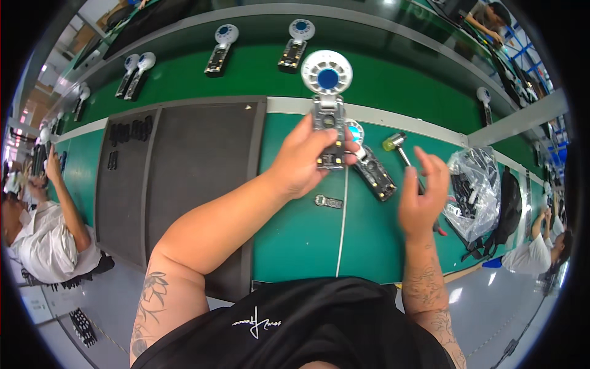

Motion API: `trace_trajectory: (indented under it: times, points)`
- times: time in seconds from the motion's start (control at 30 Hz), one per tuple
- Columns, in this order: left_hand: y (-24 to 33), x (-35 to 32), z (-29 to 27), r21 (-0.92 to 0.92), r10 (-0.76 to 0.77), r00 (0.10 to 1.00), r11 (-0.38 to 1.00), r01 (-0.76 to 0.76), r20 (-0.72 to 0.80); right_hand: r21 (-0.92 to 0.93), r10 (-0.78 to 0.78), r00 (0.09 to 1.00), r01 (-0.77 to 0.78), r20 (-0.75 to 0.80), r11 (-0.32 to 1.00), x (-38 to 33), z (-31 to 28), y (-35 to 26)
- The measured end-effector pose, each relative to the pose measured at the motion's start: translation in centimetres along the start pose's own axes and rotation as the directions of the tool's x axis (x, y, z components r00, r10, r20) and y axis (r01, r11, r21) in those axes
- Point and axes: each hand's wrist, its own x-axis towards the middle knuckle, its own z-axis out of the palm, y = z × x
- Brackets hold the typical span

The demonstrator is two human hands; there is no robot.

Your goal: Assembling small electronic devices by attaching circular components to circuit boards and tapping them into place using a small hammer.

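My left hand (305, 154) is closed around a handheld fan (330, 114), its thumb on the open handle. The fan has a round white head with a blue centre, and circuit parts show in the handle. Beneath it, a second handheld fan (375, 174) lies tilted on the green table. My right hand (424, 194) is over the handle of a small mallet (394, 142) with a yellow-green face. Its fingers are apart and partly curled; no firm grip on the mallet shows. A small dark fan-shaped part (329, 202) lies near my left hand.
A dark tray (206, 178) with several black parts (130, 130) fills the left. Several fans, including one at the back (294, 46), lie on the green strip beyond. To the right are a clear plastic bag (474, 194) of parts and a black bag (509, 203). Other people sit on both sides.
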Motion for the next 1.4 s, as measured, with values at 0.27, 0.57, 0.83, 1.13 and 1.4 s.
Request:
trace_trajectory:
  times: [0.27, 0.57, 0.83, 1.13, 1.4]
  points:
    - [-0.3, -0.7, -0.1, -0.202, 0.048, 0.986, 0.979, -0.014, 0.161, 0.185, -0.276, 0.940, 0.240, 0.202, 0.953, 1.4, 6.3, -8.7]
    - [0.8, 0.1, -2.4, 0.490, 0.393, 0.919, 0.805, -0.336, -0.015, -0.229, -0.054, 0.974, 0.105, 0.219, 0.968, 18.6, 12.7, 4.9]
    - [0.7, -0.6, -1.5, 0.956, 0.218, 0.947, 0.120, -0.266, 0.236, -0.142, -0.137, 0.839, 0.245, 0.526, 0.959, 12.3, 4.2, -0.7]
    - [1.9, -2.5, 1.0, 0.889, 0.320, 0.870, 0.141, -0.436, 0.376, -0.012, 0.082, 0.833, -0.090, 0.547, 0.996, 0.0, -0.6, -6.0]
    - [2.6, -3.8, 1.7, 0.714, 0.467, 0.659, 0.080, -0.696, 0.590, 0.585, 0.166, 0.694, -0.691, 0.700, 0.426, -1.7, -2.7, -8.5]
